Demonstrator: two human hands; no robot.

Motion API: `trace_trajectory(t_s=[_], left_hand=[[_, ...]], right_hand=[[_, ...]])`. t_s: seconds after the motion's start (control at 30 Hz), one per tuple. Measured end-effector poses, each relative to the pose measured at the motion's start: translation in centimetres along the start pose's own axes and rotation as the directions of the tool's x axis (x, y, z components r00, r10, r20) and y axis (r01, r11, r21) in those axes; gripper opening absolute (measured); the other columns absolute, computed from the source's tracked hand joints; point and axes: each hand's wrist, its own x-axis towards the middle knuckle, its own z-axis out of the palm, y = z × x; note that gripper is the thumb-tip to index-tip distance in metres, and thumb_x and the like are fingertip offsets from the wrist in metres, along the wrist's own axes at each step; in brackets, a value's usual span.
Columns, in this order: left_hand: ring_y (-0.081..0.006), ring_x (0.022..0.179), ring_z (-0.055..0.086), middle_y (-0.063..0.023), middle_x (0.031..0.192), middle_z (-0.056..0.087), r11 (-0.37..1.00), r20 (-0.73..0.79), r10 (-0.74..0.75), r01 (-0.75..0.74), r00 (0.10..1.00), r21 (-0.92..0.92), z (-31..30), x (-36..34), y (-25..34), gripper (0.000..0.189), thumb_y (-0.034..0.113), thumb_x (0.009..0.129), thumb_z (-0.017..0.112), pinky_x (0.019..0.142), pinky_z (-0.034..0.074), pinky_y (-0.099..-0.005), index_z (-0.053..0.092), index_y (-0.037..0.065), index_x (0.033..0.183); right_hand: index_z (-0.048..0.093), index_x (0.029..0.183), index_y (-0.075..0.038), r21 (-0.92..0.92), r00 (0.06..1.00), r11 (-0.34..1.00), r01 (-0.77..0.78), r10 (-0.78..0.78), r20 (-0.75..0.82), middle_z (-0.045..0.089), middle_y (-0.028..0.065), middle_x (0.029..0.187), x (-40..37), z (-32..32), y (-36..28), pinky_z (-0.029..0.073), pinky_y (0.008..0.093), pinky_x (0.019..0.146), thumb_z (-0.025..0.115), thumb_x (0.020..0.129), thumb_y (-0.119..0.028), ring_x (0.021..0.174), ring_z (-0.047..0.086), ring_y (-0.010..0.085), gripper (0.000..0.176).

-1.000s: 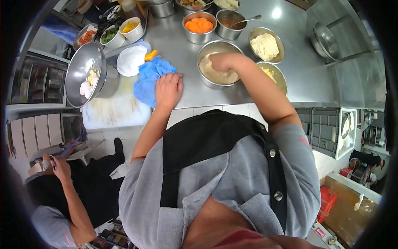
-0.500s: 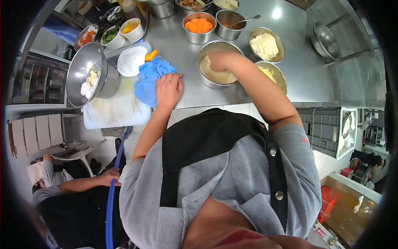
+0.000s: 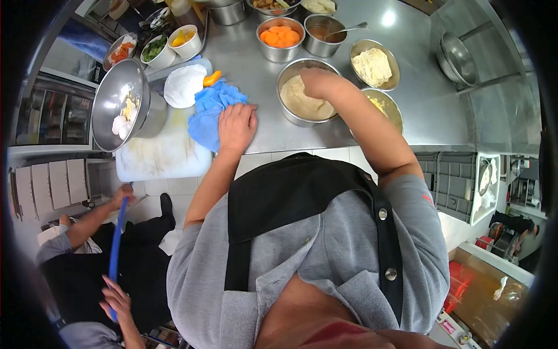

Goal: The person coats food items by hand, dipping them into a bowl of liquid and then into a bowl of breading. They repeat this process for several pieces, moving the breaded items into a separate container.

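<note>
My left hand lies flat at the edge of the steel table, on the side of a crumpled blue cloth. Inside a steel bowl of pale, dough-like food is my right hand, bent down at the wrist near the far right rim; its fingers are hidden. A yellow-orange curved piece and a white round item sit beyond the cloth.
Bowls of carrot slices, brown liquid with a spoon, and pale food surround the work bowl. A large bowl stands by the cutting board. A co-worker holds a blue pole at lower left.
My right hand has moved slightly right within the bowl, showing more of the pale food. My left hand stays put. The co-worker and blue pole have shifted left.
</note>
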Motion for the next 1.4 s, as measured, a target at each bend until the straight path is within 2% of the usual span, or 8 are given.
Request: trace_trajectory(t_s=[0.13,0.37,0.5,0.63,0.83,0.97,1.27,1.4], left_hand=[[-0.0259,0.076,0.055,-0.0048,0.078,0.057,1.0,-0.006,-0.002,0.002,1.0,-0.015,0.0,-0.1,-0.1,0.01,0.012,0.074,0.062,0.068,0.042,-0.039,0.063,0.013,0.084],[-0.0261,0.076,0.055,-0.0053,0.078,0.057,1.0,0.003,-0.004,0.004,1.0,-0.009,0.0,-0.1,0.0,0.01,0.012,0.074,0.062,0.068,0.042,-0.039,0.063,0.013,0.084],[-0.0263,0.075,0.055,-0.0056,0.077,0.057,1.0,-0.013,0.003,-0.003,1.0,-0.021,-0.1,0.0,0.1,0.009,0.012,0.074,0.062,0.067,0.042,-0.0392,0.063,0.012,0.083],[-0.0263,0.075,0.055,-0.0055,0.076,0.056,1.0,-0.01,0.004,-0.004,1.0,-0.002,-0.1,0.1,0.0,0.009,0.012,0.074,0.062,0.067,0.042,-0.0393,0.064,0.012,0.083],[-0.0262,0.076,0.055,-0.0056,0.076,0.056,1.0,-0.012,0.003,-0.003,1.0,-0.026,0.0,-0.3,-0.1,0.01,0.012,0.074,0.062,0.067,0.042,-0.0392,0.064,0.013,0.084],[-0.026,0.077,0.055,-0.0056,0.077,0.056,1.0,0.002,-0.003,0.003,1.0,-0.029,-0.1,0.0,-0.1,0.011,0.012,0.074,0.062,0.067,0.042,-0.039,0.064,0.013,0.085],[-0.0254,0.077,0.055,-0.0049,0.078,0.056,1.0,0.0,-0.013,0.013,1.0,-0.017,0.0,-0.2,-0.1,0.011,0.012,0.074,0.061,0.068,0.041,-0.0387,0.064,0.014,0.085],[-0.0257,0.077,0.055,-0.005,0.078,0.057,1.0,0.009,-0.012,0.013,1.0,-0.022,0.1,-0.1,-0.2,0.01,0.012,0.075,0.062,0.068,0.042,-0.039,0.064,0.013,0.085]], right_hand=[[0.054,0.116,0.003,0.127,0.983,0.983,0.134,-0.116,-0.144,0.058,0.0211,0.114,-0.6,-0.9,0.2,0.047,0.0389,0.087,0.047,0.08,-0.006,0.105,0.058,0.0304,0.038],[0.048,0.122,0.003,-0.014,0.972,0.994,0.107,-0.102,0.213,0.058,0.0221,0.112,2.6,0.3,1.4,0.046,0.0387,0.084,0.044,0.079,-0.011,0.101,0.058,0.0324,0.046],[0.053,0.115,0.004,0.168,0.967,0.984,0.065,-0.104,0.234,0.059,0.0223,0.112,0.5,-1.5,-0.4,0.047,0.0399,0.083,0.044,0.077,-0.009,0.1,0.059,0.0317,0.041],[0.056,0.113,0.004,-0.087,0.963,0.993,0.08,-0.054,0.263,0.059,0.0215,0.112,2.0,1.2,-0.6,0.046,0.0405,0.084,0.045,0.077,-0.01,0.103,0.058,0.0311,0.04],[0.05,0.117,0.001,0.0,0.989,0.997,0.075,-0.074,0.129,0.057,0.0206,0.115,1.4,1.3,0.0,0.046,0.0412,0.087,0.057,0.078,-0.013,0.106,0.057,0.0314,0.042],[0.049,0.118,-0.001,-0.144,0.999,0.989,-0.037,0.033,-0.025,0.057,0.0196,0.117,-1.0,2.8,-1.7,0.049,0.0387,0.086,0.074,0.069,-0.015,0.104,0.058,0.0326,0.057],[0.045,0.122,0.002,0.116,0.995,0.992,0.054,-0.064,0.079,0.053,0.0238,0.119,-1.5,-0.3,0.3,0.044,0.0393,0.09,0.058,0.077,-0.012,0.11,0.053,0.0324,0.049],[0.044,0.125,0.003,0.024,0.993,0.998,0.062,-0.064,0.097,0.054,0.0236,0.119,-0.8,0.1,1.1,0.044,0.0386,0.091,0.054,0.079,-0.014,0.11,0.053,0.0341,0.05]])
